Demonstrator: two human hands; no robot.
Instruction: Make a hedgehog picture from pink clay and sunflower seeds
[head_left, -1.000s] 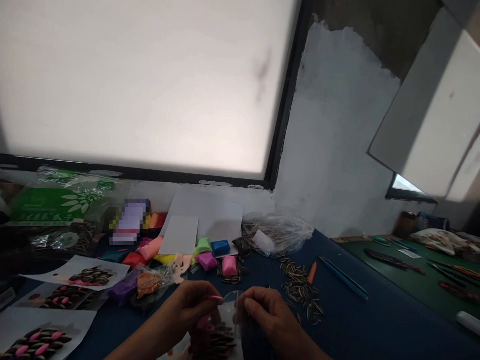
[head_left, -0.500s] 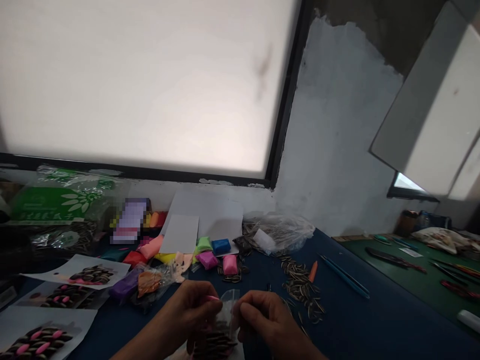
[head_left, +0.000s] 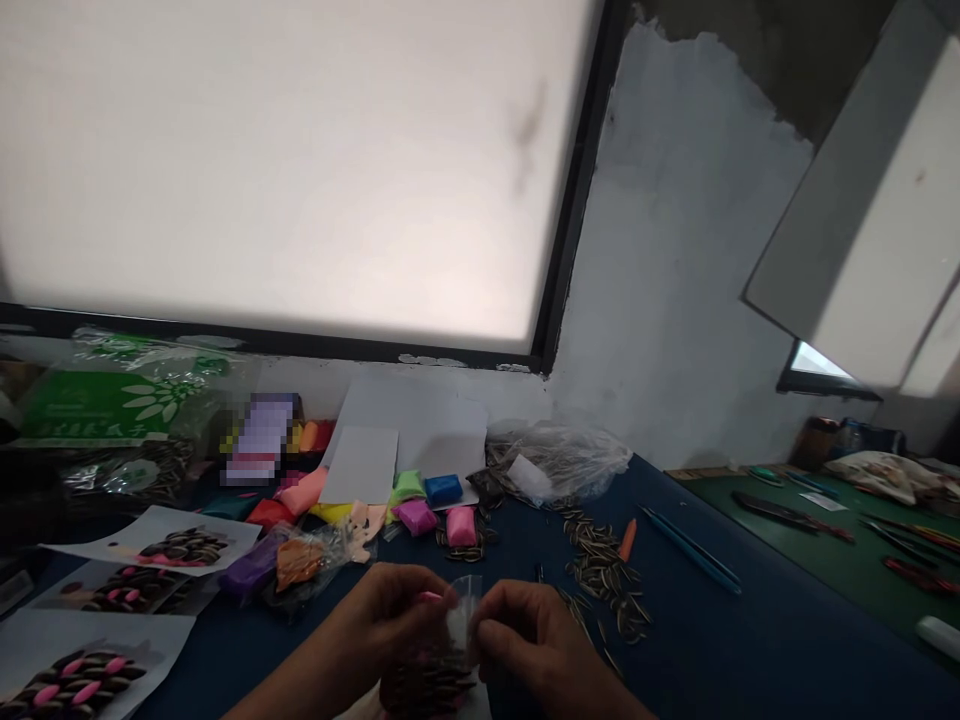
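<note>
Low in the middle of the view, my left hand [head_left: 397, 615] and my right hand [head_left: 521, 635] both pinch a small clear plastic bag [head_left: 463, 612] by its opposite sides. Something pink shows at the left fingertips, partly covered by them. Just below the bag, dark striped sunflower seeds with bits of pink form a patterned piece [head_left: 439, 685]. Whether the bag's lower part covers this piece, I cannot tell. Loose sunflower seeds [head_left: 600, 560] lie beyond my right hand, beside an orange stick [head_left: 628, 540].
Packs of coloured clay [head_left: 416, 517] lie past my hands, with white card [head_left: 360, 465] behind them. Printed pictures of seed patterns [head_left: 97, 670] spread at the left, near a green seed bag [head_left: 97, 405]. Blue tweezers [head_left: 694, 550] rest at the right, before a green mat [head_left: 787, 540].
My left fingertips have shifted slightly to the right, nearer my right hand. Both hands keep hold of the bag.
</note>
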